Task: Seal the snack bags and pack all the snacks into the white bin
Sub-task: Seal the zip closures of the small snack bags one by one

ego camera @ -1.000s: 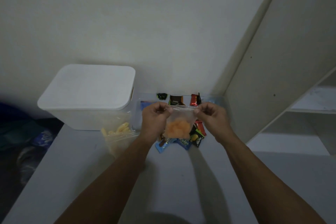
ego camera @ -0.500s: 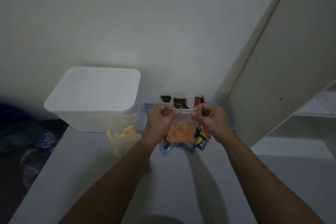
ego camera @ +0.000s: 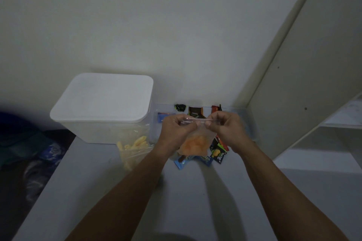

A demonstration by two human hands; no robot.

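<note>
A clear zip bag of orange snacks [ego camera: 195, 144] hangs in the air between my hands. My left hand [ego camera: 175, 130] pinches the left part of its zip strip and my right hand [ego camera: 228, 128] pinches the right part, thumbs close together. The white bin [ego camera: 94, 127] stands at the back left with its white lid [ego camera: 105, 96] on. A second clear bag of yellow puffed sticks [ego camera: 135, 147] leans against the bin's front right corner. Several small wrapped snacks [ego camera: 218, 154] lie on the table below the held bag.
A clear plastic container [ego camera: 248, 121] with more wrapped snacks [ego camera: 194, 111] sits against the wall behind my hands. A tall cabinet panel [ego camera: 313, 64] and shelves [ego camera: 342, 121] stand to the right. The table's left edge [ego camera: 49, 182] drops to dark clutter.
My hands have drawn closer together along the bag's zip strip, the right thumb sliding leftward. The view has shifted slightly; the bin and loose snacks have stayed put.
</note>
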